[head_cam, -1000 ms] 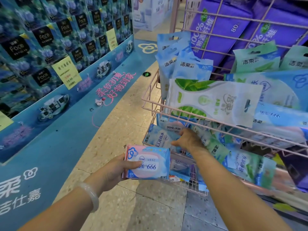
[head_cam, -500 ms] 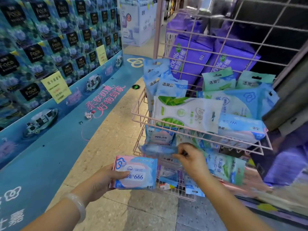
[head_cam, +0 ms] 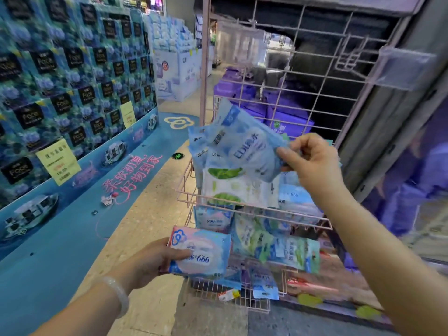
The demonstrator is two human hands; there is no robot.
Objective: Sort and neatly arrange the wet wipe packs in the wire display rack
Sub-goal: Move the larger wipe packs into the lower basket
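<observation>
Raised from the lower basket, the right hand now sits at the centre right of the frame, its fingers pinched on the edge of a pale blue pack, which hangs tilted in front of the rack's upper basket. At the lower centre, the left hand is clamped on a pink and blue pack, thumb on top, just in front of the lower basket. Behind the blue pack, a white and green pack leans in the upper basket among other blue ones. Below, more packs lie jumbled. Purple bags show through the pink wire grid. A blue display wall fills the left of the frame.
</observation>
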